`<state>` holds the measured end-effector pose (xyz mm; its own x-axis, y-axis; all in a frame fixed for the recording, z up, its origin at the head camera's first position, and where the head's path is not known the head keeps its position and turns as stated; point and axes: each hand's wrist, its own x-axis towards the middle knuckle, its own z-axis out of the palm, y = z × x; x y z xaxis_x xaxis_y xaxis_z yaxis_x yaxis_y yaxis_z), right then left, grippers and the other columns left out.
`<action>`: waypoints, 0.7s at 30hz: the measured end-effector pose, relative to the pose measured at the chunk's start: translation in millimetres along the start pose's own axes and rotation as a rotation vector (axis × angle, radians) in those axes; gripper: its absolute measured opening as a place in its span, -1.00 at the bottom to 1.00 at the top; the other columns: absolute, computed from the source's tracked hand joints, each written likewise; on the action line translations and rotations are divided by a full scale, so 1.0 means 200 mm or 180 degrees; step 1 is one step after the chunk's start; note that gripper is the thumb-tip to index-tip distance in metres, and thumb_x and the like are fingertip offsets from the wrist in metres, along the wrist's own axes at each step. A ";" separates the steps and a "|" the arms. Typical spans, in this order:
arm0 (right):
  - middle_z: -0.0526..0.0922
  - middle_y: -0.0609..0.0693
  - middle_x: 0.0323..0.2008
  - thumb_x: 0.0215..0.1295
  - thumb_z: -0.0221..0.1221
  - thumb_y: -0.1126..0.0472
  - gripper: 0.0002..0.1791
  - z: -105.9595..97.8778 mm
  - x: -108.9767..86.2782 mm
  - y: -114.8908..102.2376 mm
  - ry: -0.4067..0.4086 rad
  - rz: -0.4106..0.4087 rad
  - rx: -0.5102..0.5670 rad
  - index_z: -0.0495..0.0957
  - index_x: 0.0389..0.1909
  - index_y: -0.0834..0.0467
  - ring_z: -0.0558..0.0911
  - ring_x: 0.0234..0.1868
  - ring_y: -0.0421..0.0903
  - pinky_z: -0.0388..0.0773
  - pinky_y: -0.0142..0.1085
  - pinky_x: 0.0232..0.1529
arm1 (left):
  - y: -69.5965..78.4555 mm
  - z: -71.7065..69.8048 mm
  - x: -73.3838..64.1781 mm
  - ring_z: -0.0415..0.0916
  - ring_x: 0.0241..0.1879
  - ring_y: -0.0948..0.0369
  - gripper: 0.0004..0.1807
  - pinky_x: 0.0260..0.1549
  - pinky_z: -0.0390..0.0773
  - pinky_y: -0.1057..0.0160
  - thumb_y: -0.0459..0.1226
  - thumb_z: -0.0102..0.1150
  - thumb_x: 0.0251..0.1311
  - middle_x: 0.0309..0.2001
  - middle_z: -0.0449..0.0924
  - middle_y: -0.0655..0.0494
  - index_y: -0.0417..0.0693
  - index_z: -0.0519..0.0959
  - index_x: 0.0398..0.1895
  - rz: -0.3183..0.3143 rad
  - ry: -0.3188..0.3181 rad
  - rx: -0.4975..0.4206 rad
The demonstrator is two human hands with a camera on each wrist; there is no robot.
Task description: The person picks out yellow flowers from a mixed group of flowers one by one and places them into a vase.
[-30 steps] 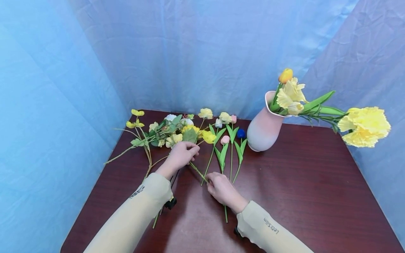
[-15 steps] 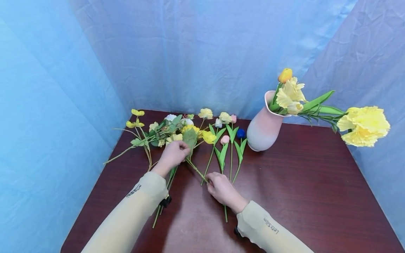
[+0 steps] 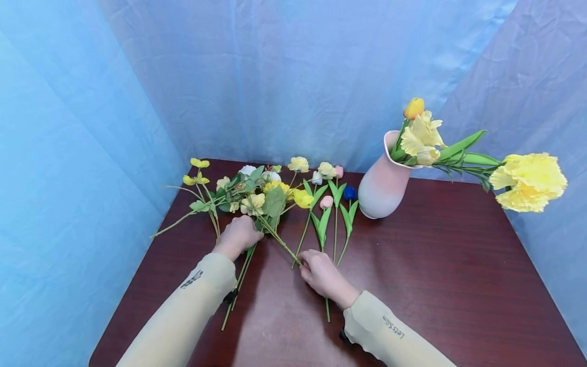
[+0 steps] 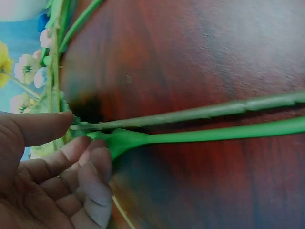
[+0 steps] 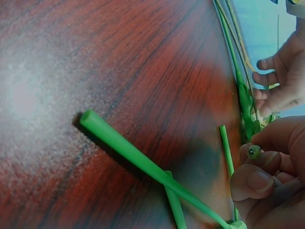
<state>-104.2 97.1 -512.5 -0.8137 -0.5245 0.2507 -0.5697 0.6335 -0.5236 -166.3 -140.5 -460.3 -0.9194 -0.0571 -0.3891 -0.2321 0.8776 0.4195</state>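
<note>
My right hand (image 3: pixel 321 272) pinches the lower end of a long green flower stem (image 3: pixel 281 240), which slants up and left towards a pale yellow bloom (image 3: pixel 252 204) and a broad leaf (image 3: pixel 274 202). In the right wrist view the cut end of that stem (image 5: pixel 254 151) pokes out between thumb and fingers. My left hand (image 3: pixel 239 235) is low over the left pile. In the left wrist view its thumb and bent fingers are apart, close to a smooth green stem (image 4: pixel 200 137) and a knobbly stem (image 4: pixel 205 113). Whether the fingertips touch them cannot be told.
A pink-and-white vase (image 3: pixel 384 188) stands at the back right, holding an orange tulip (image 3: pixel 414 108) and large yellow flowers (image 3: pixel 527 182). Pink tulips (image 3: pixel 326 202) and a blue tulip (image 3: pixel 349 192) lie mid-table. Yellow poppies (image 3: pixel 196 180) lie far left.
My left hand has moved left and towards me, away from the leaf and blooms of the held flower. The right hand has stayed in place, still pinching the stem.
</note>
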 end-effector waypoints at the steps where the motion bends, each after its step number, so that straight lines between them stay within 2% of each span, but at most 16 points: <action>1: 0.50 -0.07 -0.47 0.15 0.27 0.47 -0.87 0.00 0.00 0.00 0.0003 -0.0002 0.0007 0.66 -0.28 0.28 0.46 -0.44 -0.18 0.48 -0.33 -0.38 | 0.00 0.00 0.00 0.27 -0.75 0.21 -0.44 -0.60 0.39 0.21 -0.12 0.28 0.30 -0.78 0.18 0.22 0.08 0.27 -0.83 -0.0018 -0.0033 0.0010; 7: 0.48 -0.09 -0.47 0.17 0.27 0.46 -0.87 -0.01 0.00 0.00 0.0035 0.0003 0.0057 0.66 -0.25 0.28 0.44 -0.44 -0.20 0.46 -0.35 -0.39 | -0.03 0.02 0.00 0.31 -0.77 0.22 -0.40 -0.61 0.40 0.23 -0.18 0.33 0.30 -0.80 0.21 0.22 0.09 0.26 -0.86 0.0086 -0.0033 -0.0055; 11: 0.49 -0.09 -0.47 0.21 0.26 0.46 -0.87 -0.01 0.00 0.00 0.0114 -0.0009 0.0138 0.66 -0.22 0.30 0.45 -0.45 -0.20 0.45 -0.37 -0.40 | -0.05 0.03 0.00 0.40 -0.78 0.21 -0.38 -0.61 0.45 0.24 -0.22 0.30 0.35 -0.83 0.24 0.21 0.07 0.25 -0.87 0.0230 0.0015 -0.0109; 16: 0.51 -0.08 -0.46 0.23 0.27 0.46 -0.86 -0.03 0.01 -0.01 0.0247 -0.0021 0.0152 0.67 -0.20 0.31 0.45 -0.46 -0.20 0.45 -0.38 -0.41 | -0.08 0.02 -0.01 0.45 -0.78 0.19 -0.37 -0.53 0.48 0.24 -0.24 0.26 0.38 -0.85 0.24 0.21 0.06 0.25 -0.88 0.0449 0.0095 -0.0019; 21: 0.49 -0.08 -0.48 0.22 0.27 0.47 -0.87 -0.07 0.03 0.00 0.0293 -0.0049 0.0153 0.67 -0.22 0.31 0.45 -0.46 -0.19 0.44 -0.38 -0.41 | -0.10 0.02 -0.04 0.49 -0.79 0.19 -0.42 -0.50 0.53 0.24 -0.26 0.29 0.34 -0.84 0.25 0.21 0.06 0.28 -0.84 0.0501 0.0115 -0.0021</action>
<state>-109.7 102.3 -499.6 -0.8132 -0.4782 0.3317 -0.5779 0.5965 -0.5570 -153.3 -156.4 -468.3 -0.9554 0.0636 -0.2885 -0.0863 0.8739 0.4783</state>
